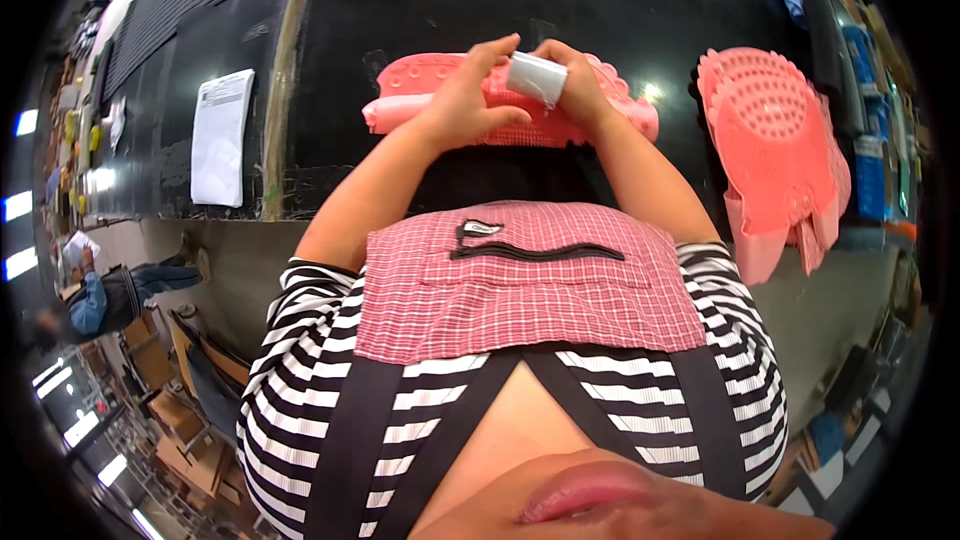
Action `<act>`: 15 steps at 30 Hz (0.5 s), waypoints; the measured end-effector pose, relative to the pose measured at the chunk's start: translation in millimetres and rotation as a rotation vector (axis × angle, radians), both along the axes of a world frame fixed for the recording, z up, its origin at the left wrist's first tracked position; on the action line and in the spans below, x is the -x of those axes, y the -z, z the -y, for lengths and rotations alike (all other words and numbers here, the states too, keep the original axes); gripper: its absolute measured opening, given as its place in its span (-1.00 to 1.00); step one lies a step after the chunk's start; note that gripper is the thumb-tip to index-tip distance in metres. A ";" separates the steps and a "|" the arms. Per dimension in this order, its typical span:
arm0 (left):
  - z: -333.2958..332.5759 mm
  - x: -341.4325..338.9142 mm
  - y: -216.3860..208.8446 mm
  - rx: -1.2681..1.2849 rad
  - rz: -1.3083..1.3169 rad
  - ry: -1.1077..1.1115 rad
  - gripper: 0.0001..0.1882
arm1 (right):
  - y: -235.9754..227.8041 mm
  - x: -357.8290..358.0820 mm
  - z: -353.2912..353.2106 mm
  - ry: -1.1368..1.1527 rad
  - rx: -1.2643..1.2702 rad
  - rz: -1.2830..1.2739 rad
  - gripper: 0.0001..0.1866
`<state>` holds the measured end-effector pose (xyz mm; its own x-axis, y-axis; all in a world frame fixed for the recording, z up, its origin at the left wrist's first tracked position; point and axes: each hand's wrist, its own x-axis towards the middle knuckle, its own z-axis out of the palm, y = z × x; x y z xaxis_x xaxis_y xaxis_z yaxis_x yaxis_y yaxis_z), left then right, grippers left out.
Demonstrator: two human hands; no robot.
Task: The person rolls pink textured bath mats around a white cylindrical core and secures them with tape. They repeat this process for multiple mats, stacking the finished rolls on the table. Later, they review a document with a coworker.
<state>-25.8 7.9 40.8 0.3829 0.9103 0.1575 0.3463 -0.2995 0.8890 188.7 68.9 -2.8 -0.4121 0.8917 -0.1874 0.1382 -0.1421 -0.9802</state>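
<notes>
My right hand [583, 90] grips a small roll [537, 78] with a whitish-silver outside, which looks like clear tape. Just left of the roll is my left hand [462, 100], fingers and thumb apart, the index fingertip close to the roll's upper edge. Beneath both hands a pink knobbed rubber piece [408, 70] lies crosswise on the black table, with a rolled or tube-like near edge; my hands cover its middle. More pink rubber pieces [770, 140] with rounded, bumpy ends lie stacked at the right, their strap-like ends overhanging the table edge.
On the black table [420, 0], a white printed sheet [222, 138] lies at the left, beside a tape strip across the surface. Ribbed dark mats [190, 0] lie at the far left. Blue packages [868, 140] stand beyond the right side. Another person [110, 300] is at the left, away from the table.
</notes>
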 end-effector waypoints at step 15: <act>-34.2 -4.1 -28.0 -0.203 -0.312 0.102 -0.86 | 17.7 14.0 14.4 -0.052 -0.210 -0.112 -0.21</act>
